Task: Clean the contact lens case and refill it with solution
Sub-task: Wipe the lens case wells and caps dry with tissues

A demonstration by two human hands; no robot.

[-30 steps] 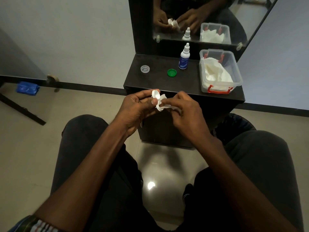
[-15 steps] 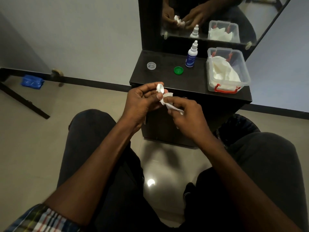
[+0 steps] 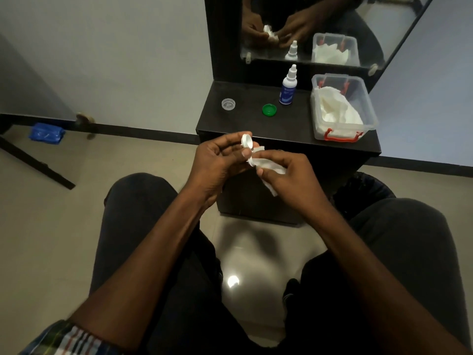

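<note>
Two hands at work over the lap, just before the counter (image 3: 256, 126). Left hand (image 3: 220, 160) — grip clasped on the white lens case (image 3: 247, 142), held upright, likely to expose one well. Right hand (image 3: 286, 172) — grip pinching a white tissue (image 3: 271, 170) against the case, apparently wiping. Solution bottle (image 3: 288, 88), green cap (image 3: 269, 109) and clear cap (image 3: 228, 103) — set aside on the counter; refill not yet begun. Tissue box (image 3: 343, 108) alongside for resupply.

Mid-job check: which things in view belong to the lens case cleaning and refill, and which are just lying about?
In the job: lens case in left hand; tissue in right hand; solution bottle; green cap; clear cap; tissue box.

Lying about: blue packet on floor; mirror.
</note>
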